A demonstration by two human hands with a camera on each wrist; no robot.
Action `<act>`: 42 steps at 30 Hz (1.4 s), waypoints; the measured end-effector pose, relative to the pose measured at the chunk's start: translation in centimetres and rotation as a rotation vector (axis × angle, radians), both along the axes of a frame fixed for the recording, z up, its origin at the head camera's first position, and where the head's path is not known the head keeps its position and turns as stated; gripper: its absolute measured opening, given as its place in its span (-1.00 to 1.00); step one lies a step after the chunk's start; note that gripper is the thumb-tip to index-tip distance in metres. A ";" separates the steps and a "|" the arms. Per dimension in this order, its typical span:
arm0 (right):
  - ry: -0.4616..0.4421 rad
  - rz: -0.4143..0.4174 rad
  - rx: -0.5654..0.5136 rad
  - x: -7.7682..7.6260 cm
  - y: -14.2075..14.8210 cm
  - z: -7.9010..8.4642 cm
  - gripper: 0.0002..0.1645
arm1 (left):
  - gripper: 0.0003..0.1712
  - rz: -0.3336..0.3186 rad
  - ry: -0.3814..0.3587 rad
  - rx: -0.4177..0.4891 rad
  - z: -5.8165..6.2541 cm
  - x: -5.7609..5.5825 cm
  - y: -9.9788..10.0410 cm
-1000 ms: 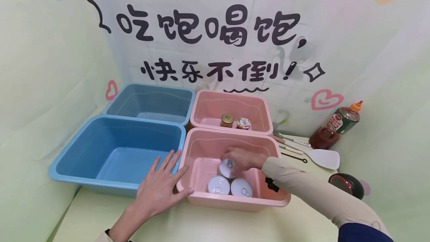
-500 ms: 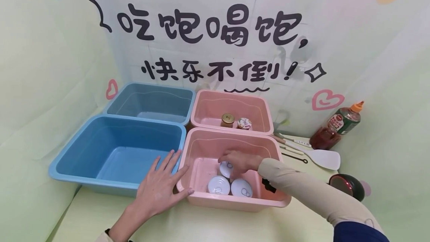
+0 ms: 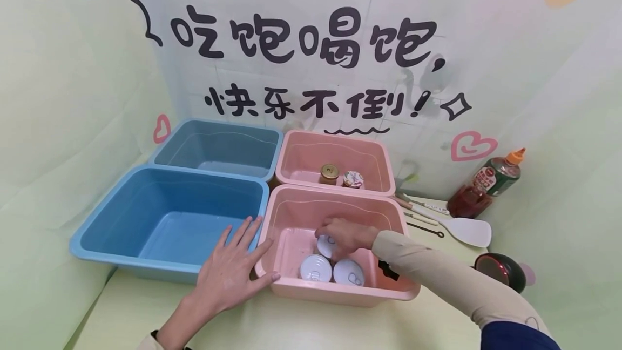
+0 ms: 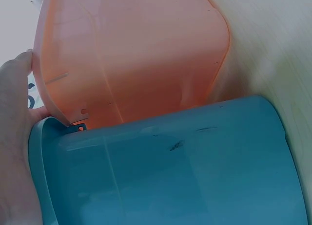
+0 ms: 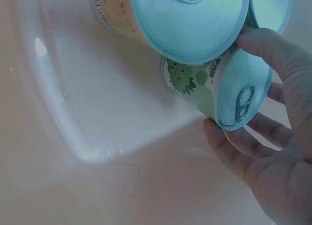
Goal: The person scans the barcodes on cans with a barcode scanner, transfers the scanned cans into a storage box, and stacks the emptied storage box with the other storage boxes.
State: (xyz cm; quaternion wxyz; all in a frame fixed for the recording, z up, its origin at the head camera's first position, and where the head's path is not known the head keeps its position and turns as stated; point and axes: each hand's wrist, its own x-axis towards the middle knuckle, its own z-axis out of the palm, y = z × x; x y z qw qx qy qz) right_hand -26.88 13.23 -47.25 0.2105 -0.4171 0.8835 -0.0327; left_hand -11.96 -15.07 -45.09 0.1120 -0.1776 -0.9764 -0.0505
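Observation:
Inside the front pink bin [image 3: 340,297], my right hand [image 3: 346,235] grips the rearmost can [image 3: 323,245]. In the right wrist view, my right hand [image 5: 282,152] curls thumb and fingers around this green-labelled can [image 5: 197,86], just below its pull-tab lid. Two more cans, the left one [image 3: 316,268] and the right one [image 3: 348,273], stand against it with silver lids up. My left hand [image 3: 228,274] lies with spread, straight fingers across the adjoining rims of the pink bin and the front blue bin [image 3: 170,174]. In the left wrist view, its thumb touches the pink rim [image 4: 41,79].
Behind stand another blue bin [image 3: 218,124] and a pink bin [image 3: 335,136], the latter with a gold-lidded jar [image 3: 329,173] and a patterned-lid jar [image 3: 353,179]. To the right lie a white spatula [image 3: 468,230], other utensils, a sauce bottle [image 3: 486,183] and a dark rounded object [image 3: 500,271].
My right hand has shifted slightly left over the rear can, covering more of its lid, and has stayed there since half a second ago. The left hand has not moved.

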 end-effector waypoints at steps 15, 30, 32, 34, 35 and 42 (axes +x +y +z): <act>0.031 0.079 -0.115 -0.3 0.4 4.0 -0.27 | -0.13 -0.009 0.005 -0.015 0.2 0.1 -0.1; 0.177 -0.073 -0.349 1.9 4.0 13.3 -0.24 | -0.11 -0.009 0.005 -0.012 0.1 0.1 -0.1; 0.189 -0.129 -0.387 2.4 4.9 14.3 -0.23 | -0.10 -0.005 -0.004 -0.019 0.1 0.0 -0.2; 0.186 -0.186 -0.417 2.9 5.8 15.2 -0.23 | -0.10 -0.005 -0.009 -0.021 0.2 0.0 -0.2; 0.181 -0.216 -0.427 3.1 6.4 15.6 -0.22 | -0.11 -0.007 -0.011 -0.018 0.2 0.0 -0.1; 0.199 -0.370 -0.423 4.4 10.3 17.3 -0.19 | -0.12 -0.012 -0.005 -0.016 0.1 0.0 -0.2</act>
